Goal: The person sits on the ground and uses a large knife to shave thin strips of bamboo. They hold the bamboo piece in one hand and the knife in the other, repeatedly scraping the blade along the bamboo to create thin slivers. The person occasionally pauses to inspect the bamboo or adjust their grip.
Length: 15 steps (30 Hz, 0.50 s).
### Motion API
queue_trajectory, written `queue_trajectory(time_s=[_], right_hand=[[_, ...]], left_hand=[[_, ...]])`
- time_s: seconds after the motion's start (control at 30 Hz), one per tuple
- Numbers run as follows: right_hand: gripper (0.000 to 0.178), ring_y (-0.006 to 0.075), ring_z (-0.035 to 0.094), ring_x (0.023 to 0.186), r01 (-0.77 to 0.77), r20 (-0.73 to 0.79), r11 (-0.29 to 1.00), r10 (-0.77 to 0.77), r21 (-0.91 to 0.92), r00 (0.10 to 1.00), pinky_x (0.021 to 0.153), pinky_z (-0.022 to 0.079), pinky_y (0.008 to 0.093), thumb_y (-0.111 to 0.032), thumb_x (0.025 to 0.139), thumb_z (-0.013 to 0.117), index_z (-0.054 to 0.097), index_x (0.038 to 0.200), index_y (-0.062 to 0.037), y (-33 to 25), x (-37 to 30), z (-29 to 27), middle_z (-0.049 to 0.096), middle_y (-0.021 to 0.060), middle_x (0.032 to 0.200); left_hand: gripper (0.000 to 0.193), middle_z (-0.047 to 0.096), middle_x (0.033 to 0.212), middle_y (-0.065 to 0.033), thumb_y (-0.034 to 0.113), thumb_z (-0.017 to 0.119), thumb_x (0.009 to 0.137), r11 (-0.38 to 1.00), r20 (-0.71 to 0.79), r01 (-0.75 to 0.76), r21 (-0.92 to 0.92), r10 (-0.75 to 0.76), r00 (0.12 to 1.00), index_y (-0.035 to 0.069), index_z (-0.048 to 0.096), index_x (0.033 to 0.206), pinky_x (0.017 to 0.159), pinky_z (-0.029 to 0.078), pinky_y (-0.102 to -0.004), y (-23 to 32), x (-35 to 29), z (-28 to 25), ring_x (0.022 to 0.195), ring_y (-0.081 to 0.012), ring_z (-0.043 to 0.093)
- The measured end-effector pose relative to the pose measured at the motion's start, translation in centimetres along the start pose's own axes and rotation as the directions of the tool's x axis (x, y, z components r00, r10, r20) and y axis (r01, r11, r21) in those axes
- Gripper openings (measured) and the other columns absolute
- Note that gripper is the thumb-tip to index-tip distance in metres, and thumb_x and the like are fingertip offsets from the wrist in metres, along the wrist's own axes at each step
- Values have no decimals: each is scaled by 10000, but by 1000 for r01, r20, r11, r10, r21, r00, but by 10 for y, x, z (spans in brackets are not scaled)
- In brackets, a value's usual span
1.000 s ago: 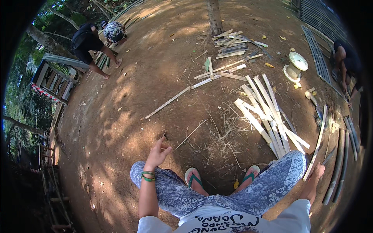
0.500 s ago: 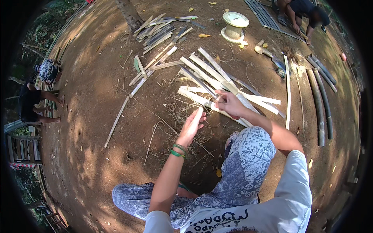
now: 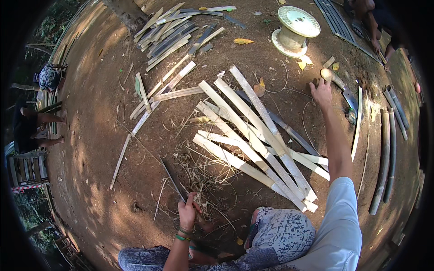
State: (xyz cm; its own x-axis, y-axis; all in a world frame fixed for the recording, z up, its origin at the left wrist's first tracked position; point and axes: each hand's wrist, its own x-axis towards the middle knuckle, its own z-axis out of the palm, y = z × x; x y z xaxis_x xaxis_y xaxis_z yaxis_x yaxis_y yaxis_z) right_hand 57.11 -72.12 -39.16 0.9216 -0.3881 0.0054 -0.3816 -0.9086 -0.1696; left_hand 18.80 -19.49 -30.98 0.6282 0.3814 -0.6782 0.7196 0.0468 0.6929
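Observation:
Low in the view, my left hand [image 3: 186, 214] is closed round a knife [image 3: 172, 179] with a long dark blade angled up and to the left. Its brown handle sticks out below my fingers. My right arm stretches far forward, and my right hand [image 3: 321, 93], fingers spread, is just by the round pale knob of a bladed tool [image 3: 347, 96] on the ground. Whether the fingertips touch the knob I cannot tell. Between my hands, split bamboo strips [image 3: 246, 124] lie fanned across each other, beside a tangle of thin shavings [image 3: 210, 165].
A pile of bamboo pieces [image 3: 169, 34] lies near a tree trunk [image 3: 129, 14]. A white spool [image 3: 291, 38] stands at the far right. Dark bamboo poles [image 3: 382, 167] lie on the right. Other people [image 3: 384, 27] work at the upper right and far left.
My right hand has left the bamboo strips and reached forward right to the bladed tool. My left hand has drawn back and now holds the knife. The view has shifted.

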Motion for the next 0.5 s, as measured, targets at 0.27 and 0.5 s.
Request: queue_trajectory(time_s=[0.27,0.5], right_hand=[[1008,415,347,1455,-209,206,977,198,33,958,1185,290,474,-807,883,389,252,1590,-102,105,181,70,295,253,1600],[636,408,628,1194,59,142,877,11,-477,990,1025,473,514,-529,1037,382,438,1465,-63,185,236,93,669,249,1207]], left_hand=[[325,606,609,-65,273,560,1019,806,146,270,527,-399,905,-24,680,1076,512,495,-312,24,-77,-49,524,-148,614],[342,581,610,-42,322,590,1009,764,106,423,487,-532,840,5,665,1114,506,511,-310,10,-99,-76,541,-133,619]])
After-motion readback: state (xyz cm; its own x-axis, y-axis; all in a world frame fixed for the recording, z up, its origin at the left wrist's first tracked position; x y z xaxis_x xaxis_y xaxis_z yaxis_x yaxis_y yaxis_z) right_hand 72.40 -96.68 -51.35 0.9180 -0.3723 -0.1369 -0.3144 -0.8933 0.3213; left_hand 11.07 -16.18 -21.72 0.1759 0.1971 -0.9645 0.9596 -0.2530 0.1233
